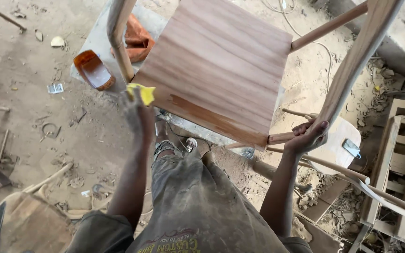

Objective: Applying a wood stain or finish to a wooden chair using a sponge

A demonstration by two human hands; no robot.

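Left hand sponge at seat edge; right hand grips leg.

Your left hand reached forward with the arm nearly straight, its fingers pinched shut at the tips. Your right hand was raised on a bent arm, palm away from you, fingers curled closed in a grip.

Pale reddish-brown wooden chair seat streaked with fine grain, with a darker wet-brown band near one edge. Bright yellow sponge, orange-brown container and rust-orange cloth. Dusty tan floor.
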